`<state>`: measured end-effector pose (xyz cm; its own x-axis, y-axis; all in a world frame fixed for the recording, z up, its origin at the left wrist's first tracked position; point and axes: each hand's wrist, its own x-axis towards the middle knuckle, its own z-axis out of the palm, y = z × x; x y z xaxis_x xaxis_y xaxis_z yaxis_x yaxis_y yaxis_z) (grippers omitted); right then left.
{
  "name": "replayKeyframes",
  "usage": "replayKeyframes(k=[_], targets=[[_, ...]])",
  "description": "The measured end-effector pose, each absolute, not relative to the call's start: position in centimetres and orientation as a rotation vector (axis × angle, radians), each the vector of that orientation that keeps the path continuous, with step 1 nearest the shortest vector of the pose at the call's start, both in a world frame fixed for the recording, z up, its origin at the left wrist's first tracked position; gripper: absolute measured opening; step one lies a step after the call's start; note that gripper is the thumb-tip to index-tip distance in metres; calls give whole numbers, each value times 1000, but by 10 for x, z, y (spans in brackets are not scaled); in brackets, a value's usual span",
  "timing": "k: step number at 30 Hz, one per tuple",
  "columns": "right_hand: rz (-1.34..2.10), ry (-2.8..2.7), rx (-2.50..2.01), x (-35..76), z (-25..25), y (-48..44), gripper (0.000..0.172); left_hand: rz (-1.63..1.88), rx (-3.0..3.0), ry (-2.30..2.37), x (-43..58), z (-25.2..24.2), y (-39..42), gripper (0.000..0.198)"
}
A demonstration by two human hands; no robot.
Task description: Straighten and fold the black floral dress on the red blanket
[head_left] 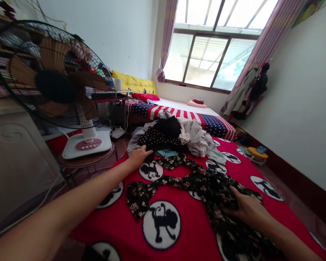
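A black floral garment (206,185) lies spread across the red blanket (190,217) printed with black monkeys in white circles. My right hand (247,208) presses flat on the garment's right part, fingers spread. My left hand (139,156) reaches far forward and touches the edge of a black polka-dot cloth (157,139) at the near side of a heap of clothes. The heap also holds a black piece (168,126) and a whitish-grey garment (194,137).
A large standing fan (54,83) sits on a small round table (84,159) at the left. Beyond the heap is a second bed (195,117) with a stars-and-stripes cover, yellow headboard and window behind. Clothes hang on the right wall (247,94).
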<state>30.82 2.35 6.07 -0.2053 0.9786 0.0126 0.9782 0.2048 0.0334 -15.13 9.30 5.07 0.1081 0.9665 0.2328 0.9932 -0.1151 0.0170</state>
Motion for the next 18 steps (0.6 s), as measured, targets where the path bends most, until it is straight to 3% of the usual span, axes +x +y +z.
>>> replayKeyframes(k=[3, 7, 14, 16, 18], targets=[[64, 2400, 1944, 295, 62, 21, 73, -349, -2118, -2045, -140, 60, 122, 41], [102, 2342, 1877, 286, 70, 17, 50, -432, -2043, -2106, -123, 55, 132, 38], [189, 2718, 2099, 247, 117, 25, 23, -541, -2266, -1948, -109, 47, 74, 41], [65, 2884, 2154, 226, 119, 33, 28, -607, -2445, -1887, -103, 45, 51, 48], [-116, 2931, 2053, 202, 112, 42, 56, -614, -2617, -1856, -95, 41, 30, 61]])
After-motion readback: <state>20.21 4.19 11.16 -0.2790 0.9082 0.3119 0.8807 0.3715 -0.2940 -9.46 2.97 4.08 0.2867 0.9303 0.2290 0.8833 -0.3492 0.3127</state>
